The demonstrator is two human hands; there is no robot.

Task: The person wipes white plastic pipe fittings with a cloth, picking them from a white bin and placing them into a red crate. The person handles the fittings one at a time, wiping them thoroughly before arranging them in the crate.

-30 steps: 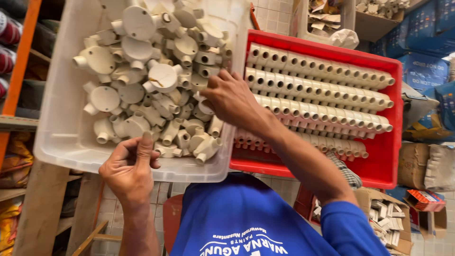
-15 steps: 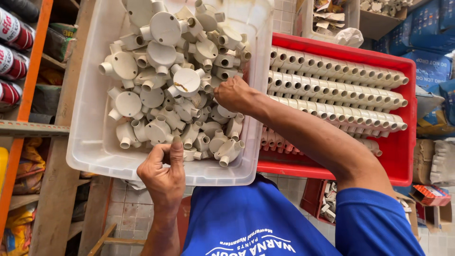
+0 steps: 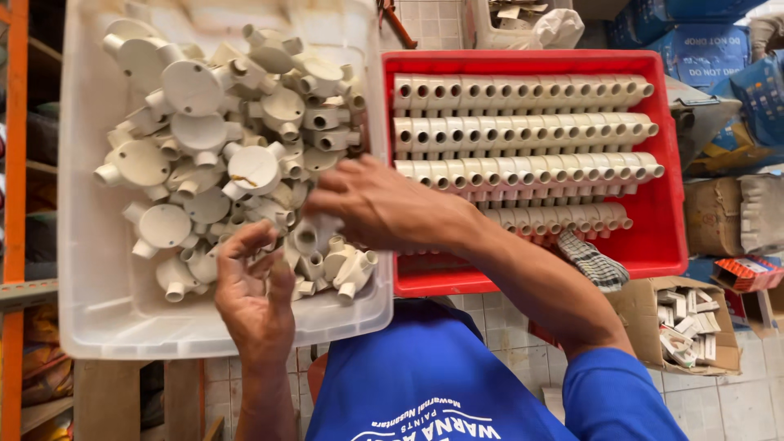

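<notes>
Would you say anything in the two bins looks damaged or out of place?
One round junction box in the white bin has a brownish smear on its lid. A checked cloth hangs over the red tray's front edge.

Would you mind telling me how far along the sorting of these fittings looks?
Done: four neat rows of fittings fill the red tray. In hand: both the left hand and right hand reach into the white bin. Left: a large loose heap of junction boxes remains there.

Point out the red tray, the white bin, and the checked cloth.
red tray [image 3: 671, 163], head view, right wall.
white bin [image 3: 82, 269], head view, bare left floor.
checked cloth [image 3: 594, 261], head view, its middle.
</notes>
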